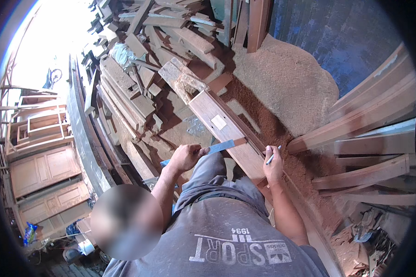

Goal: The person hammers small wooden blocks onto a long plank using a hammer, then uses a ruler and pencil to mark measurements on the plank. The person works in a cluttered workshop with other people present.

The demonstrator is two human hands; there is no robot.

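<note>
My left hand (187, 157) is closed around a long flat blue-grey strip (221, 147), whose exact kind I cannot make out. The strip's far end reaches over a planed wooden beam (208, 107) that runs away from me diagonally. A pale square patch (218, 122) with small dark spots beside it shows on the beam's upper face. Along the beam's right side, my right hand (273, 165) holds a slim pen (272, 157) between its fingers, tilted, with its tip apart from the wood as far as I can tell.
Offcuts and planks (129, 92) are piled at the far left. A heap of sawdust (286, 76) lies beyond the beam, near a blue sheet (337, 41). Long boards (370, 143) lean at the right. Panelled doors (46, 171) and wooden frames (45, 123) stand at the left.
</note>
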